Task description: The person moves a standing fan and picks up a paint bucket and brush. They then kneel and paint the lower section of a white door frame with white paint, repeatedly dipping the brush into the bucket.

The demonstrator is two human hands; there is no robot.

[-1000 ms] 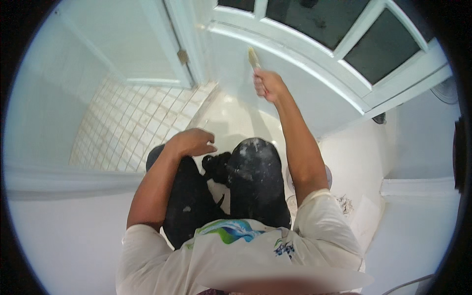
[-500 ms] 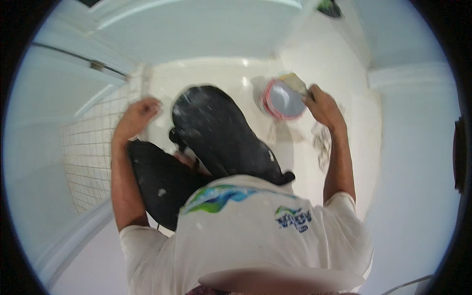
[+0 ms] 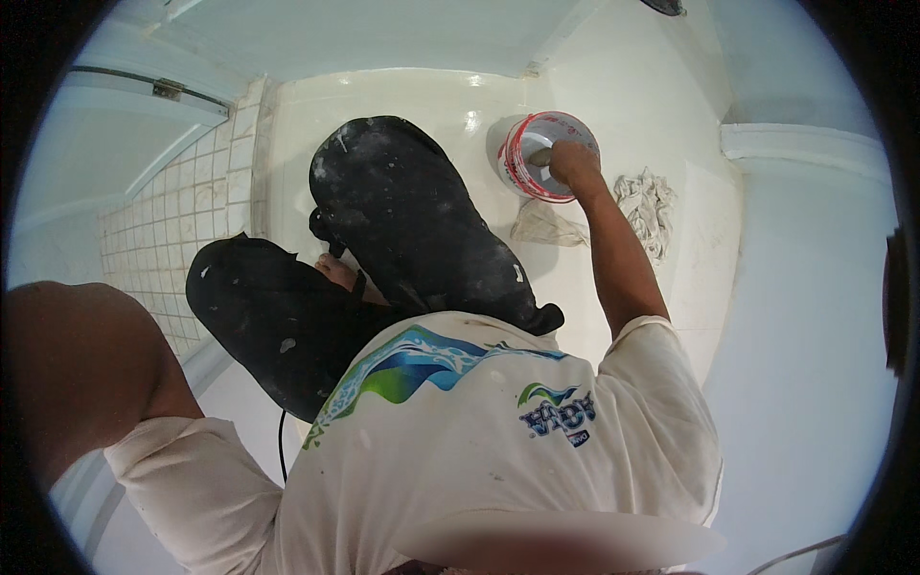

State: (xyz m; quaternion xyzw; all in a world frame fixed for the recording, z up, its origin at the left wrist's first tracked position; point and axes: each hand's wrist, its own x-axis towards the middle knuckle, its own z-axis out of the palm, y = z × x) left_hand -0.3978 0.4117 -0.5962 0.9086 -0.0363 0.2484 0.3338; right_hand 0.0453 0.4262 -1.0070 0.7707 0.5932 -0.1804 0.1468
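Note:
My right hand (image 3: 575, 165) reaches down into a white bucket (image 3: 513, 171) with red markings, standing on the pale floor ahead and to the right. Its fingers are closed round a paintbrush (image 3: 540, 156), of which only a small part shows inside the bucket. Pale liquid or a wet sheen seems to lie at the bottom. On the left, my bent upper arm rises close to the view's edge; the forearm and left hand are out of sight. My knees, in black trousers marked with pale smears, are bent beside the bucket.
A crumpled, stained rag (image 3: 645, 213) lies right of my forearm. A thin pale cloth or bag (image 3: 548, 225) sits just below the bucket. Small white tiles (image 3: 187, 196) run along the left. Light blue walls (image 3: 402, 38) enclose the space; a dark object (image 3: 663, 6) is at the top.
My right hand has gone from beside the bucket's rim down into it with the paintbrush. My left arm has lifted back toward the left edge, taking the hand out of view.

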